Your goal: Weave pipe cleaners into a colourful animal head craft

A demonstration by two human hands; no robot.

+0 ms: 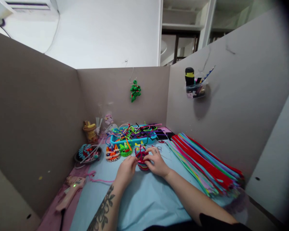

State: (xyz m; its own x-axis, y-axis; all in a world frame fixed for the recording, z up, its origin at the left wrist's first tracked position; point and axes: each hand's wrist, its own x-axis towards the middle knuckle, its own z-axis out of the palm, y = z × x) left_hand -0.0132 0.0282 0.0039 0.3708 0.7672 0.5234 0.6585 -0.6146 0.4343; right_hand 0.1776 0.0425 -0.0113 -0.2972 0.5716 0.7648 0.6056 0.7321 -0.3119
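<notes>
Both my hands meet at a small craft of dark red and multicoloured pipe cleaners (142, 165) standing on the light blue cover. My left hand (125, 169) has its fingers pinched together at the craft's left side. From the right, my right hand (158, 163) grips it with curled fingers and thumb. My fingertips hide part of its middle. Just behind and left of it sit an orange and white pipe-cleaner figure (112, 154) and a green one (125, 150). A blue and yellow figure (138, 147) is partly covered by the craft.
A turquoise basket (135, 141) of loose pipe cleaners stands behind. Bundled long pipe cleaners (207, 163) lie right. On the left are a dark bowl (100, 155), a pink glue gun (72, 194) and a pink strand (102, 180). Grey partitions (120, 106) enclose the table.
</notes>
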